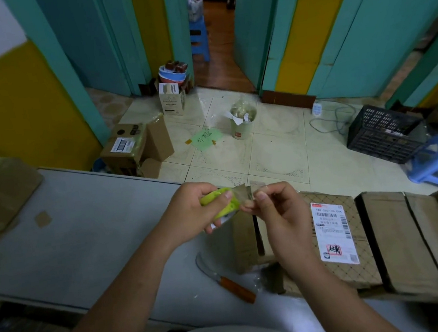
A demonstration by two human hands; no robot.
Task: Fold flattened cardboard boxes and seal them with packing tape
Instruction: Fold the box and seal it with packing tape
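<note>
I see the green tape dispenser (221, 203) held in the air just left of the labelled box (357, 273), over the far edge of the desk (82, 222); my left hand (190, 210) has its grip curled round the dispenser; my right hand (274, 208) has its grip pinched on the free tape end (244, 194), thumb against fingertips; the labelled box lies on the desk with its white shipping label up; a knife (234, 287) with an orange handle lies left of the box, near its front corner; plain cardboard boxes (401, 240) lie right of it, touching; flattened cardboard (0, 193) sits well to its left; a black crate (383, 133) stands on the floor beyond it.
</note>
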